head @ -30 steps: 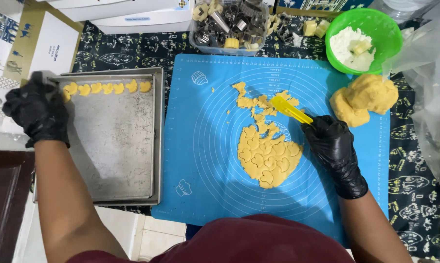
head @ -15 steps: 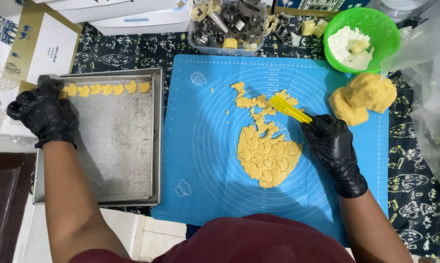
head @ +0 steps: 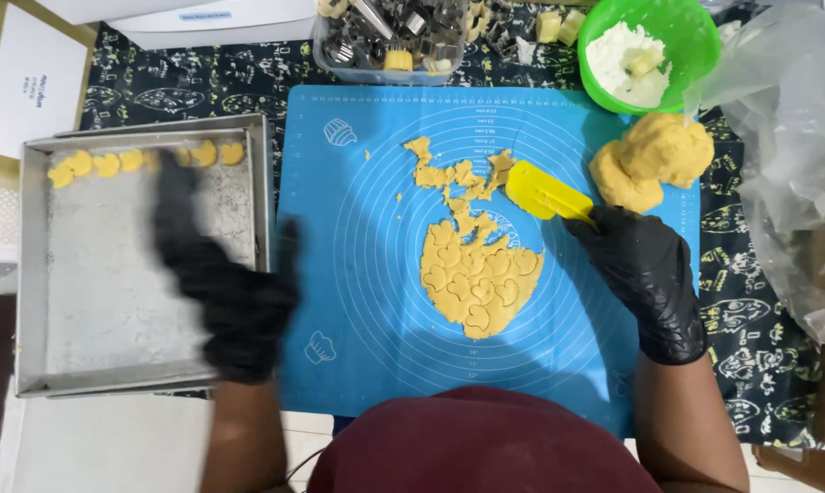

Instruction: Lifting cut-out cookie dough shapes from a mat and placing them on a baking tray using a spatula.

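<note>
My right hand [head: 645,274] grips the yellow scraper [head: 542,193] just right of the rolled dough [head: 478,278] mid-mat; soft and tearable, it wants lifting from beneath. My blurred left hand [head: 225,292] looks empty

The right hand [head: 645,274], in a black glove, grips a yellow scraper [head: 545,194] on the blue mat [head: 358,228], its blade just beside the rolled dough [head: 479,278] cut into shapes. The left hand [head: 225,292], gloved and blurred, hovers open over the tray's [head: 29,274] right edge. Cut pieces [head: 111,163] line the tray's far edge; a dough ball [head: 654,160] sits at the mat's far right corner.
</note>
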